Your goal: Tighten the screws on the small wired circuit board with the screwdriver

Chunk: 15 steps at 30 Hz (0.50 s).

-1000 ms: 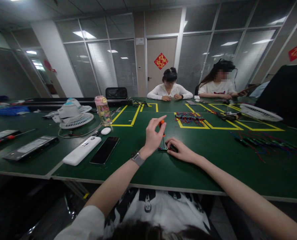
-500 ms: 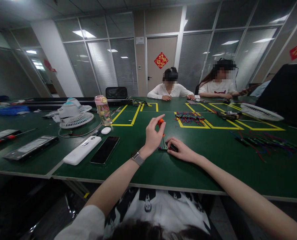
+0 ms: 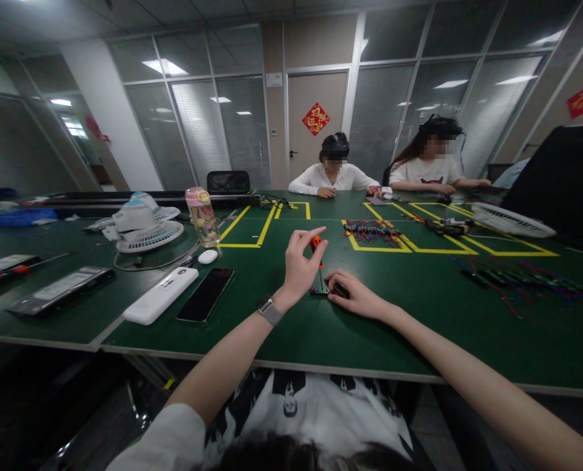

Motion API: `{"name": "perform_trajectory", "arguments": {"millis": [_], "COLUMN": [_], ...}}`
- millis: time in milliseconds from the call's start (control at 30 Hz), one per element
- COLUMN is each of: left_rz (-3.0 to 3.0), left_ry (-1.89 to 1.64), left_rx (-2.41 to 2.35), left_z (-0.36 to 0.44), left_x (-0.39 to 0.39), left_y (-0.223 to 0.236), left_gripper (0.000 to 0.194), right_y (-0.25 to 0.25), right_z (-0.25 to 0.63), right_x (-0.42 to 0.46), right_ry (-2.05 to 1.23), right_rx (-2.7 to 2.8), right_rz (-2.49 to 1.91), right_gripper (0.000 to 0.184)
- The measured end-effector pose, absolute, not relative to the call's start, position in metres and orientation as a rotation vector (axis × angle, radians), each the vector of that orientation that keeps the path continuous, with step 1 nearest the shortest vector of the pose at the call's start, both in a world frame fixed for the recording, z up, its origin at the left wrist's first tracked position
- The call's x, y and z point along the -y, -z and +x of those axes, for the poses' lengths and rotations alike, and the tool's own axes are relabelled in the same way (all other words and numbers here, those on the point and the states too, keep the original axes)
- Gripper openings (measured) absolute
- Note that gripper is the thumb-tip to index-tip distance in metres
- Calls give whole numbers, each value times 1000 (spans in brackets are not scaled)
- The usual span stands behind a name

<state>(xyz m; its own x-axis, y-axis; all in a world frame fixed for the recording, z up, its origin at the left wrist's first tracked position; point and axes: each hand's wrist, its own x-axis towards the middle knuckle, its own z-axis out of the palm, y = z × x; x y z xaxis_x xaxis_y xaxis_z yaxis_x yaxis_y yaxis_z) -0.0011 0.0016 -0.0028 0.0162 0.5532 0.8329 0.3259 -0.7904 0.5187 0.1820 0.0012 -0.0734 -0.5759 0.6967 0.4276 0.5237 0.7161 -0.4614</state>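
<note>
My left hand (image 3: 298,267) is closed around the orange and black handle of a screwdriver (image 3: 315,243), its index finger stretched over the top. The screwdriver stands nearly upright, with its thin shaft reaching down to a small green circuit board (image 3: 318,292) on the table. Low on the table, my right hand (image 3: 358,296) grips the board's right side, where a black piece (image 3: 341,289) shows under the fingers. Part of the board is hidden by that hand, and the exact contact at the screwdriver's tip is too small to make out.
Left of my hands lie a black phone (image 3: 205,295), a white power bank (image 3: 161,296) and a white case (image 3: 208,257). A bottle (image 3: 203,219) and a fan (image 3: 150,234) stand behind them. Wired boards (image 3: 373,232) lie inside yellow tape. Two people sit across the table.
My left fingers have shifted slightly around the screwdriver's handle. My right hand stays in place on the board. Across the table, the person at right has lowered the arm that held something up.
</note>
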Motion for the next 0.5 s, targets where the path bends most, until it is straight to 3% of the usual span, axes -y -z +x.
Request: {"name": "perform_trajectory", "arguments": {"millis": [233,500], "left_rz": [2076,2100], "left_ry": [-1811,-1867], "left_rx": [-814,-937], "left_z": [-1,-2], "left_x": [-3,-1], "left_y": [4,1], "left_gripper": [34,25], "right_y": [76,78], "right_z": [182,184], "right_x": [-3,-5], "right_ry": [-387,-390], "right_rx": [2328,2332], "right_rz": [-913,-911], "right_gripper": [7,9]}}
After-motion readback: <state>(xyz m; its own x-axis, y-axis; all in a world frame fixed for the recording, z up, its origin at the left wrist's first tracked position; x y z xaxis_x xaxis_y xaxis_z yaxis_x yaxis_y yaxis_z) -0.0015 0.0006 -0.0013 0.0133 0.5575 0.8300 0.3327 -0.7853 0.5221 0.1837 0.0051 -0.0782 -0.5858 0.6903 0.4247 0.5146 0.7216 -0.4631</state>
